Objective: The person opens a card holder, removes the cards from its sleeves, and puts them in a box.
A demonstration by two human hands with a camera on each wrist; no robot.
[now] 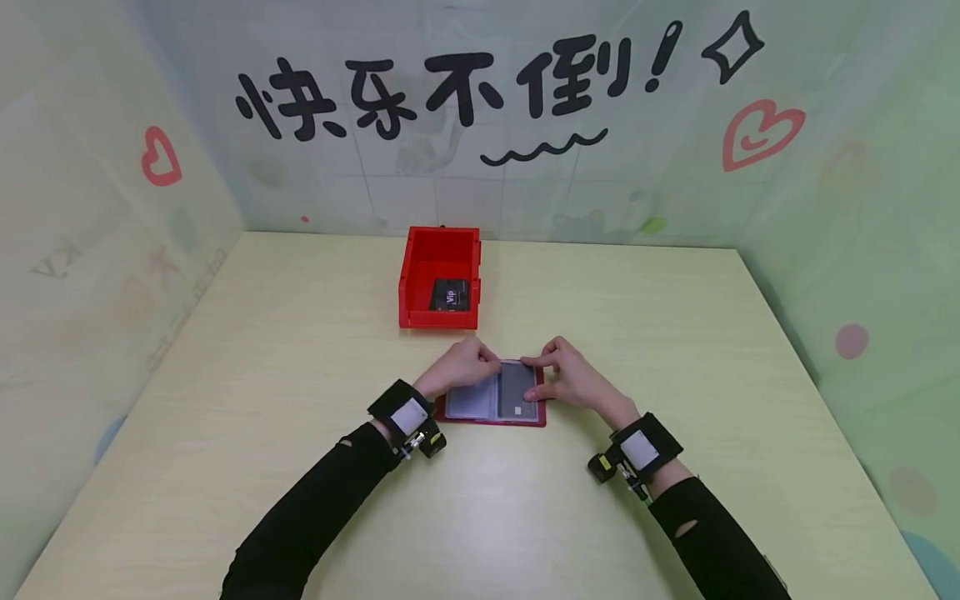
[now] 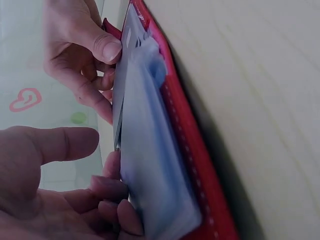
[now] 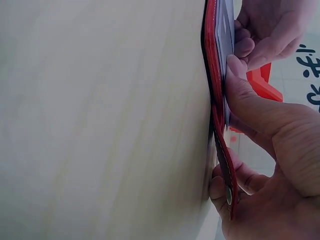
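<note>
A red card holder with pale stitching lies opened on the table, its clear plastic sleeves spread out. In its right half is a grey card. My left hand is at the far edge of the sleeves. In the left wrist view, its fingertips touch the edge of the sleeves, while the thumb stands apart from them. My right hand grips the right side of the holder, thumb on the grey card's face and other fingers around the far edge and snap strap.
Behind the holder stands a red bin with a black card marked "Vip" inside. The pale wooden table is bounded by printed panels at the back and both sides. Each wrist wears a black strap with a small camera.
</note>
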